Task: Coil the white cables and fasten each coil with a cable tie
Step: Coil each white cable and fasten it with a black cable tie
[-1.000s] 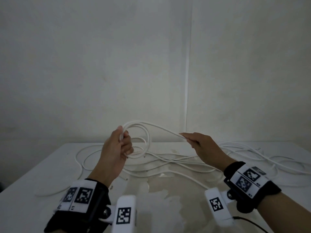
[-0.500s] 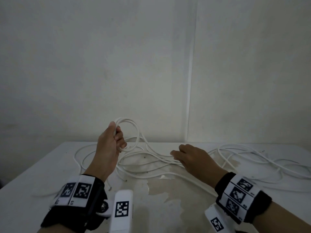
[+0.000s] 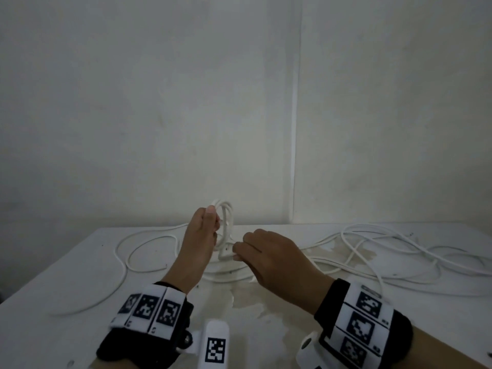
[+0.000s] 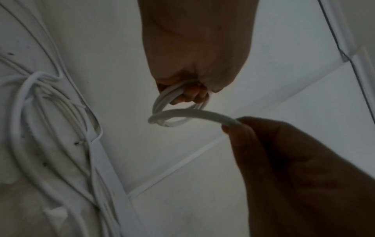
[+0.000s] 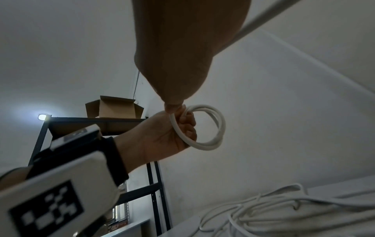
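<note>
White cable coil [image 3: 225, 225] held upright above desk [image 3: 80, 262], left hand [image 3: 201, 235] gripping its loops. Right hand [image 3: 269, 255] pinches the next length beside it. Risk: loose grip lets loops spring open; trailing cable [image 3: 372, 251] may snag.

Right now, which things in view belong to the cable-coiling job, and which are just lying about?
In the job:
- coil, gripped by the left hand
- cable strand, pinched by the right hand
- loose white cables on the table

Just lying about:
- cardboard box
- metal shelf

No cable tie shows.
</note>
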The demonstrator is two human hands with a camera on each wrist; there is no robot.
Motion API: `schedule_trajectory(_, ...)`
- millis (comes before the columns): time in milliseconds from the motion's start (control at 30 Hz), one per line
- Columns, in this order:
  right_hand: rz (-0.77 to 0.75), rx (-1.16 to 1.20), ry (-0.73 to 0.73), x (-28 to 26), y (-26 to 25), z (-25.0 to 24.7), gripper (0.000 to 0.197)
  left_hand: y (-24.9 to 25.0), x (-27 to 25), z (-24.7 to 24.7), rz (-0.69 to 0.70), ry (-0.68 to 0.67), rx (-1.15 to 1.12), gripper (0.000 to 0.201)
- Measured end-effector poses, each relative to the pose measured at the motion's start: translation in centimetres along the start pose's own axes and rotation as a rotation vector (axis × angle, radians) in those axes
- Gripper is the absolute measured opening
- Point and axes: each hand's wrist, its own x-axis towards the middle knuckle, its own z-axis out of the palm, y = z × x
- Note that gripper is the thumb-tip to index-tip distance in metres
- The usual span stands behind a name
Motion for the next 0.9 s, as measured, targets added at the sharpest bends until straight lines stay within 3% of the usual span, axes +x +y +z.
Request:
schedule_trajectory(200, 0.018, 0.081, 0.016, 0.6, 0.5, -0.8, 0.013, -0.3, -1.9, 1.2, 0.037, -0.203, 0.017, 0.039)
schedule_trajectory(367, 0.248, 0.289, 0.010, 0.8, 1.8, -2.0, 0.012, 0.9, -2.9, 2.0, -0.037, -0.307, 0.034, 0.036)
schedule_trajectory(500, 0.373, 0.449, -0.052, 1.3, 2.8, -3.0, 0.017, 2.3, -3.6, 2.7, -0.169, -0.372, -0.151, 0.036)
schedule_trajectory(600, 0.480, 0.506, -0.153, 1.5, 3.3, -3.7, 0.024, 2.7, -3.8, 2.9, -0.194, -0.375, -0.213, 0.035)
schedule_trajectory(767, 0.699, 0.597, -0.484, 1.7, 3.4, -5.3, 0.024, 2.6, -4.3, 2.9, -0.202, -0.383, -0.214, 0.046)
schedule_trajectory(900, 0.814, 0.779, -0.584, 2.0, 3.3, -5.9, 0.033, 2.5, -4.5, 2.6, -0.190, -0.389, -0.185, 0.046)
